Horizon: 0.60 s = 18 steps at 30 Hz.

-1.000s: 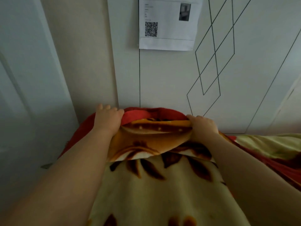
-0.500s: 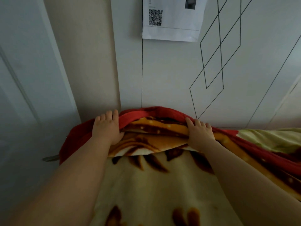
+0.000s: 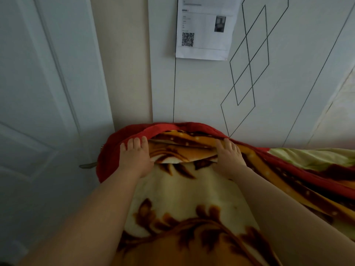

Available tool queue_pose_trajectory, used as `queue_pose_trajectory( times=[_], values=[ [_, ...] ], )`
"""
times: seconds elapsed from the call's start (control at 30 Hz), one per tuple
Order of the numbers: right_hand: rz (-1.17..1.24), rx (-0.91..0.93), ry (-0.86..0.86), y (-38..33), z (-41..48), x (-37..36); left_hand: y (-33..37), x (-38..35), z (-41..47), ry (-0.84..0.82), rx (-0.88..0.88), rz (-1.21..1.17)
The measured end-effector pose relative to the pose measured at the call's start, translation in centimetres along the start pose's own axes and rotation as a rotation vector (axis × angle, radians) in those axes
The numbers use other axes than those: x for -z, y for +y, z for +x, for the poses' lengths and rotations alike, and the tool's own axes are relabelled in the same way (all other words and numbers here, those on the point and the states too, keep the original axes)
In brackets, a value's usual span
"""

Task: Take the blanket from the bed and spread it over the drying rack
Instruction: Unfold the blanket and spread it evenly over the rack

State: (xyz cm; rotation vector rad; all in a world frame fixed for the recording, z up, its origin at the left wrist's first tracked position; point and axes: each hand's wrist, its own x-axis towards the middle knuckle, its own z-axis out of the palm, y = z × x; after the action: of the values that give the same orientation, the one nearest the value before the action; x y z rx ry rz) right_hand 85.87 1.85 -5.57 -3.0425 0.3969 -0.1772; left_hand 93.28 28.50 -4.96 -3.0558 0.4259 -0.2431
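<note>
Within the last second both hands have gone from clenching the floral fleece blanket (image 3: 184,191) at its folded red edge to lying straight-fingered on it, thumbs hidden. The left hand (image 3: 134,160) is at 9 o'clock of the fold and the right hand (image 3: 229,160) at 3 o'clock. The blanket drapes over an unseen support and trails toward 4 o'clock, so this is probably smoothing.

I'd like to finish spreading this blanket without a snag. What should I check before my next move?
1. Both hands on the edge: left hand and right hand lie on the blanket: ok.
2. Firm grip: fingers rest on top, thumbs hidden: cannot tell.
3. Edge lying flat: it is folded back between the hands: not ok.
4. Drying rack underneath: hidden by the blanket: cannot tell.
5. Clear of the door handle: the red border covers its end: not ok.
</note>
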Motion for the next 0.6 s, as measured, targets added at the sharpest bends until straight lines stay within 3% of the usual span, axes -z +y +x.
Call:
queue_pose_trajectory(
  times=[0.6],
  values=[
    [0.295, -0.066, -0.538, -1.0, -20.0, 0.6, 2.0, -1.2, -20.8, -0.434, 0.354, -0.244]
  ],
)
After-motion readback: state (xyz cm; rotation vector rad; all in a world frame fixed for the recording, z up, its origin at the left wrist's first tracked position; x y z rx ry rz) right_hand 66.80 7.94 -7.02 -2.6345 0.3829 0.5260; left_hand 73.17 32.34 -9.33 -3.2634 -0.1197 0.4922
